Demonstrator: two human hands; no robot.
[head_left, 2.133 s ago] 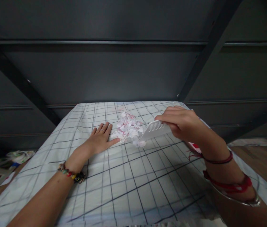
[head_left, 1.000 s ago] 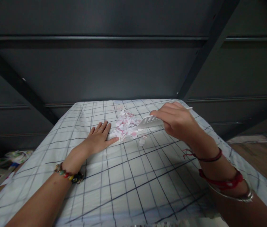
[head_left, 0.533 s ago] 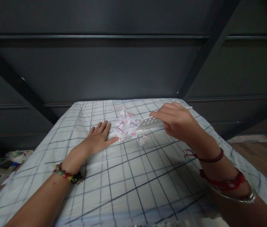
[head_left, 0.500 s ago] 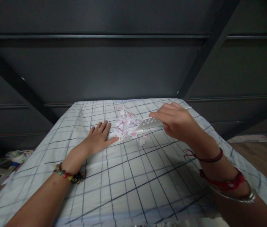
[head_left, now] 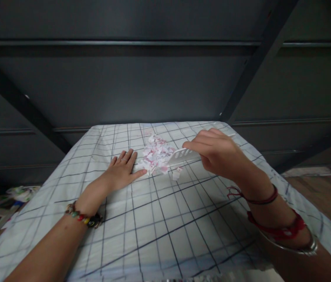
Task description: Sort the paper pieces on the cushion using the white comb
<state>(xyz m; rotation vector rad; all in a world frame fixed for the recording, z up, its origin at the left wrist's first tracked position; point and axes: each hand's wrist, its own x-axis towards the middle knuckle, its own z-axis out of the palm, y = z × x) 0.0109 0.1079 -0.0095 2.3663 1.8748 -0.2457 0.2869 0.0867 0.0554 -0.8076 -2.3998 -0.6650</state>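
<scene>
Paper scraps [head_left: 157, 154] lie between both hands [head_left: 120, 175].

Since two seconds ago, has carried the white slotted scraper [head_left: 181, 155] leftward in the right hand [head_left: 220, 153], bringing the fingers [head_left: 197, 145] nearer to the heap of paper scraps [head_left: 156, 154]. Has pushed in most of the pieces along the blade's edge, leaving the heap tighter on that side and a few stray scraps [head_left: 176, 173] apart from it, just on the near side. Has lost from view a red-and-white item seen earlier under the right wrist.
</scene>
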